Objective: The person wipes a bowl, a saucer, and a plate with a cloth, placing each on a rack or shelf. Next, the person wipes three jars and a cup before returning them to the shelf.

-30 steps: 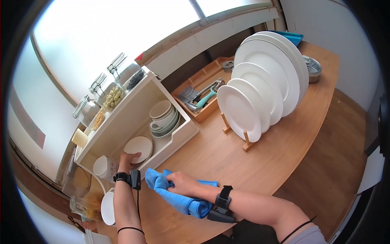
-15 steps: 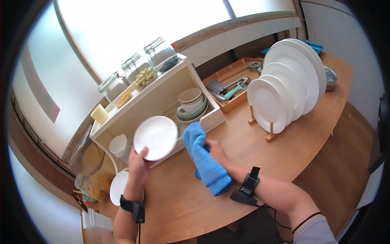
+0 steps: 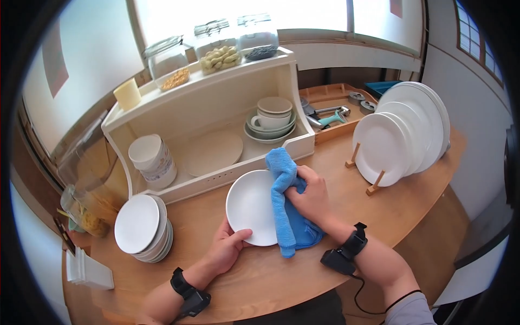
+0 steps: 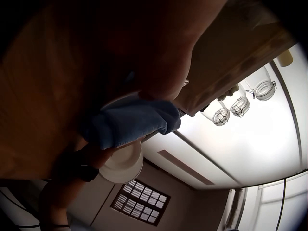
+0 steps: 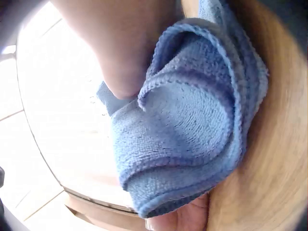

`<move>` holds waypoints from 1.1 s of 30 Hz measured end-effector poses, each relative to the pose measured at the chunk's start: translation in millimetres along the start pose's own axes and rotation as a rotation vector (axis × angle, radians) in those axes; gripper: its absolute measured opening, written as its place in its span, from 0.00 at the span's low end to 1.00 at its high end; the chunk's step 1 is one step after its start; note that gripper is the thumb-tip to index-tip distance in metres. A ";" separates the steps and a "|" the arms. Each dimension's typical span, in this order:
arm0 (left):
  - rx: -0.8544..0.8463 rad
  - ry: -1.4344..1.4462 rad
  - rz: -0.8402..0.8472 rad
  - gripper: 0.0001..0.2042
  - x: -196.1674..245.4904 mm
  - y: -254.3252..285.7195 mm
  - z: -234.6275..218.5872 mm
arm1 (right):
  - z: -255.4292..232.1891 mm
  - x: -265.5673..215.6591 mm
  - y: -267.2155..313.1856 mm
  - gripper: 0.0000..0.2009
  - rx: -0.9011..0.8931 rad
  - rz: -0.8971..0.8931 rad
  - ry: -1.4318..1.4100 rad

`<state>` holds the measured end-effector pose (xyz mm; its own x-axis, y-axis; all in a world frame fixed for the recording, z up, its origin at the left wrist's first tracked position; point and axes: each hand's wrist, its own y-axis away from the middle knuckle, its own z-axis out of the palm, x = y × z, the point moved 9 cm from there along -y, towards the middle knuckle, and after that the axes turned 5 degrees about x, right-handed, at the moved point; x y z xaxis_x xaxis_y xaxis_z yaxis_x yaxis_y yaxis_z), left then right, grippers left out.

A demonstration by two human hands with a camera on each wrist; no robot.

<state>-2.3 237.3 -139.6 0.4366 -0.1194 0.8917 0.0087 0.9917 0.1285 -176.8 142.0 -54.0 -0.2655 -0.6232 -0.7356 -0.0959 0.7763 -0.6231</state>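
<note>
In the head view my left hand (image 3: pixel 226 250) grips a white plate (image 3: pixel 250 208) by its lower left edge, thumb on the upper face. My right hand (image 3: pixel 310 197) holds a folded blue cloth (image 3: pixel 281 184) against the plate's right side, covering that part of the rim. The left wrist view shows the cloth (image 4: pixel 134 122) beside my dark, shadowed left hand (image 4: pixel 163 67). Close up in the right wrist view are the cloth's stitched edges (image 5: pixel 192 159), with fingertips of a hand showing below it.
A stack of small plates and bowls (image 3: pixel 143 227) stands at the left. Behind is a cream shelf (image 3: pixel 216 176) with cups, bowls and a flat plate inside and glass jars (image 3: pixel 219 51) on top. Right are a wooden rack of upright plates (image 3: pixel 379 149) and a utensil tray (image 3: pixel 330 97).
My left hand lifted the plate out of the shelf and brought it over the table. The cloth in my right hand moved from beside the plate onto its right edge. The head view turned left.
</note>
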 end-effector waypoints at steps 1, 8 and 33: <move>-0.039 -0.011 -0.017 0.31 -2.0 0.5 1.8 | 1.2 -0.6 0.9 0.12 0.000 -0.001 0.031; -0.147 -0.061 0.061 0.35 1.9 8.5 15.1 | 26.7 -31.1 16.5 0.20 -0.167 -0.120 0.120; -0.115 -0.141 -0.046 0.31 -12.6 1.7 -2.5 | 54.5 -68.1 31.1 0.21 -0.363 -0.470 0.105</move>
<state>-5.5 240.6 -151.7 0.3033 -0.1623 0.9390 0.1324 0.9830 0.1272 -109.5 203.5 -37.7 -0.2066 -0.9091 -0.3616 -0.5425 0.4141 -0.7309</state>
